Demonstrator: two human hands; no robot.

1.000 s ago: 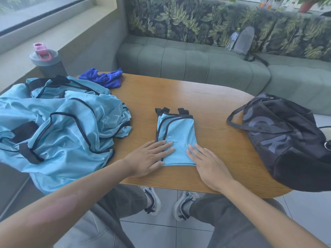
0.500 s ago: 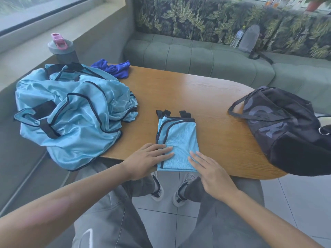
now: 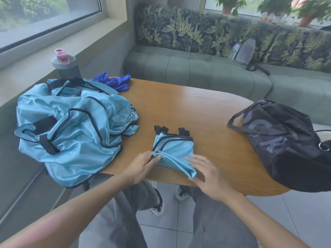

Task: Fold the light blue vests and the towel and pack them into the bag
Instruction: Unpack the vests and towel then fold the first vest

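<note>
A folded light blue vest [image 3: 174, 149] with black trim lies near the front edge of the wooden table [image 3: 206, 111]. My left hand [image 3: 141, 165] pinches its near left corner, and my right hand [image 3: 206, 173] grips its near right corner; the near edge is lifted off the table. A pile of unfolded light blue vests [image 3: 71, 126] covers the table's left end. A crumpled dark blue towel [image 3: 116, 82] lies behind the pile. The black bag [image 3: 290, 144] sits at the table's right end.
A grey bottle with a pink lid [image 3: 65, 64] stands on the ledge behind the pile. A green sofa [image 3: 215, 72] runs behind the table, with a grey pouch and water bottle [image 3: 245, 50] on it. My legs are under the table's front edge.
Both hands lay flat on the folded vest before. Now they grip its near corners and have lifted its near edge off the table. The camera has tilted up.
</note>
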